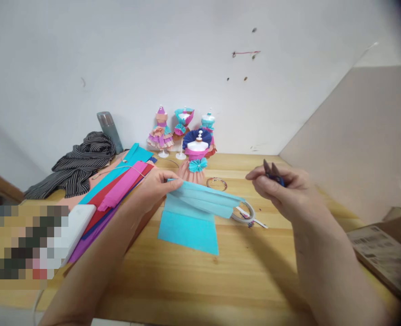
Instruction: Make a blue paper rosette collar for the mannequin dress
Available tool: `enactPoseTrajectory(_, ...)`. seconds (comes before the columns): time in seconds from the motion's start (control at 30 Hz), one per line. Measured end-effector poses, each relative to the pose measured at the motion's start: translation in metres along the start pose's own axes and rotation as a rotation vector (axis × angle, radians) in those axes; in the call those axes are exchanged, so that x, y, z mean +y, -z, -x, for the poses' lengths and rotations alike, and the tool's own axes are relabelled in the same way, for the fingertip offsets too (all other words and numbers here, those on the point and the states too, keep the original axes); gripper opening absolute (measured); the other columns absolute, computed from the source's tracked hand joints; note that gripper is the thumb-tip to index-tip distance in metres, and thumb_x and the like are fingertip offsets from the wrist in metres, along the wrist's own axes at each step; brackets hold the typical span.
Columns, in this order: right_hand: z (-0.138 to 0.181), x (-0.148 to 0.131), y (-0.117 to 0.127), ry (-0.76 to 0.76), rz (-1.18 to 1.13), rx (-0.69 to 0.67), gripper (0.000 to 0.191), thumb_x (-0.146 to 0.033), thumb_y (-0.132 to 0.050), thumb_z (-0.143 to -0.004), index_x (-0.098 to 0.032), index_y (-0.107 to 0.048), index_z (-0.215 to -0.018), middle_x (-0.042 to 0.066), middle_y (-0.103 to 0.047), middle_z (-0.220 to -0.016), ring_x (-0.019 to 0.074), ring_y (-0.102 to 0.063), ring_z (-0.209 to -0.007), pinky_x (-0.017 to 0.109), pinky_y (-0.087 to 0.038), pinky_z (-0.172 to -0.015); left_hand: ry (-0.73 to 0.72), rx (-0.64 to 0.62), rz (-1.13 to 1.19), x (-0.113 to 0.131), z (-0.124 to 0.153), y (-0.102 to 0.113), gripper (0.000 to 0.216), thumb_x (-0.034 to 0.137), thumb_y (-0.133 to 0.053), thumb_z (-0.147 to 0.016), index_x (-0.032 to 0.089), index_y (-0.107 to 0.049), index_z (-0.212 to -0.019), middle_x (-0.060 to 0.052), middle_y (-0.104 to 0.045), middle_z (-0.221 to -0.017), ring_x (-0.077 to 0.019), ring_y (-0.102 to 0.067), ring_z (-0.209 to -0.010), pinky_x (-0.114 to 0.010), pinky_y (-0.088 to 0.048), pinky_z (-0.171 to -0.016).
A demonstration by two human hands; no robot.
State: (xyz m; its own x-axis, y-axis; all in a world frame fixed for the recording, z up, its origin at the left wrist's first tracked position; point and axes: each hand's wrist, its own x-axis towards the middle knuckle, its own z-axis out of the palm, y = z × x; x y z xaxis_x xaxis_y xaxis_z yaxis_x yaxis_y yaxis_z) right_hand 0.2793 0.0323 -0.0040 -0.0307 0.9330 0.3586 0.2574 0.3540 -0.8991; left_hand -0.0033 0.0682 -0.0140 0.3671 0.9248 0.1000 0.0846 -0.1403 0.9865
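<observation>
My left hand (161,183) is closed, thumb and fingers pinching the top left edge of a piece of turquoise crepe paper (190,231). The paper hangs just over the table, its upper strip folded and reaching out to the right. My right hand (285,181) is wrapped round small scissors (271,170) with dark blades and a bit of blue handle showing. The blades point up, slightly parted, and are apart from the paper. Partly behind the paper's right end lie a tape roll (251,213) and a thin white strip (262,222).
Several small mannequins in paper dresses (196,158) stand against the wall. Coloured crepe sheets (122,190), a white box-like object (81,222), striped cloth (81,163) and a bottle (110,131) are on the left. A thin ring (216,183) lies mid-table; a cardboard box (380,249) is at right.
</observation>
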Motion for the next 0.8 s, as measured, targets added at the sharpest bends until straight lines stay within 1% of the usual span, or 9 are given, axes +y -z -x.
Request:
enactPoseTrajectory(0.07, -0.004, 0.004, 0.001, -0.049, -0.046, 0.015, 0.026, -0.043, -0.069, -0.075, -0.018, -0.07, -0.08, -0.002, -0.044, -0.055, 0.0084, -0.032, -0.045, 0.026, -0.023, -0.043, -0.001, -0.005, 0.013, 0.003, 0.0, 0.001, 0.029, 0.04, -0.073, -0.068, 0.013, -0.066, -0.061, 0.0, -0.057, -0.058, -0.0115, -0.049, -0.059, -0.024, -0.037, -0.058)
enactPoseTrajectory(0.17, -0.009, 0.007, -0.002, -0.096, -0.064, -0.013, 0.025, -0.041, -0.07, -0.072, -0.017, -0.069, -0.079, 0.001, -0.055, -0.064, 0.007, -0.031, -0.044, 0.026, -0.021, -0.041, -0.007, -0.03, 0.005, 0.006, 0.004, 0.004, 0.028, 0.038, -0.073, -0.069, 0.013, -0.065, -0.058, 0.001, -0.056, -0.058, -0.0107, -0.048, -0.059, -0.023, -0.037, -0.058)
enactPoseTrajectory(0.23, -0.009, 0.009, -0.006, -0.107, -0.063, -0.045, 0.026, -0.042, -0.07, -0.071, -0.017, -0.069, -0.077, 0.002, -0.059, -0.068, 0.0062, -0.03, -0.044, 0.026, -0.021, -0.04, -0.003, -0.02, -0.01, 0.003, 0.009, 0.006, 0.025, 0.036, -0.072, -0.07, 0.014, -0.067, -0.06, 0.001, -0.058, -0.06, -0.011, -0.049, -0.06, -0.023, -0.037, -0.059)
enactPoseTrajectory(0.33, -0.001, 0.017, -0.011, -0.18, -0.076, -0.112, 0.033, -0.048, -0.07, -0.071, -0.016, -0.07, -0.079, 0.002, -0.06, -0.069, 0.0049, -0.03, -0.041, 0.024, -0.02, -0.039, 0.013, -0.026, -0.026, -0.011, 0.022, 0.006, 0.022, 0.036, -0.071, -0.071, 0.014, -0.071, -0.066, -0.001, -0.064, -0.064, -0.0125, -0.053, -0.062, -0.024, -0.04, -0.061)
enactPoseTrajectory(0.47, 0.016, 0.035, -0.02, -0.316, -0.058, -0.267, 0.042, -0.054, -0.069, -0.071, -0.014, -0.07, -0.085, 0.001, -0.058, -0.062, 0.0062, -0.034, -0.041, 0.023, -0.023, -0.038, 0.046, -0.068, -0.092, -0.036, 0.046, 0.004, 0.023, 0.037, -0.07, -0.073, 0.014, -0.074, -0.072, -0.005, -0.069, -0.069, -0.0165, -0.059, -0.066, -0.027, -0.043, -0.063)
enactPoseTrajectory(0.53, 0.022, 0.042, -0.025, -0.301, 0.009, -0.338, 0.041, -0.053, -0.066, -0.074, -0.014, -0.07, -0.083, 0.0, -0.056, -0.059, 0.0086, -0.04, -0.045, 0.023, -0.028, -0.041, 0.044, -0.102, -0.161, -0.047, 0.058, 0.003, 0.021, 0.035, -0.069, -0.074, 0.015, -0.075, -0.074, -0.007, -0.071, -0.075, -0.019, -0.062, -0.073, -0.028, -0.045, -0.066)
enactPoseTrajectory(0.67, 0.028, 0.049, -0.036, -0.131, 0.157, -0.437, 0.034, -0.047, -0.061, -0.079, -0.016, -0.069, -0.07, 0.001, -0.061, -0.063, 0.0141, -0.052, -0.06, 0.026, -0.039, -0.055, 0.045, -0.149, -0.178, -0.06, 0.076, 0.003, 0.02, 0.035, -0.07, -0.074, 0.016, -0.076, -0.075, -0.009, -0.074, -0.083, -0.0221, -0.064, -0.084, -0.031, -0.046, -0.078)
enactPoseTrajectory(0.73, 0.032, 0.049, -0.041, -0.088, 0.162, -0.481, 0.034, -0.046, -0.059, -0.081, -0.016, -0.069, -0.068, 0.001, -0.061, -0.063, 0.0144, -0.053, -0.061, 0.027, -0.04, -0.059, 0.096, -0.111, -0.143, -0.061, 0.078, 0.001, 0.022, 0.036, -0.071, -0.074, 0.015, -0.075, -0.074, -0.008, -0.073, -0.079, -0.0207, -0.063, -0.08, -0.03, -0.045, -0.075)
enactPoseTrajectory(0.8, 0.035, 0.045, -0.044, -0.096, 0.14, -0.524, 0.034, -0.045, -0.058, -0.082, -0.016, -0.071, -0.072, 0.001, -0.061, -0.063, 0.0143, -0.053, -0.061, 0.027, -0.04, -0.058, 0.162, -0.047, -0.082, -0.059, 0.077, -0.002, 0.024, 0.038, -0.071, -0.073, 0.014, -0.074, -0.071, -0.005, -0.07, -0.07, -0.0168, -0.06, -0.068, -0.027, -0.043, -0.066)
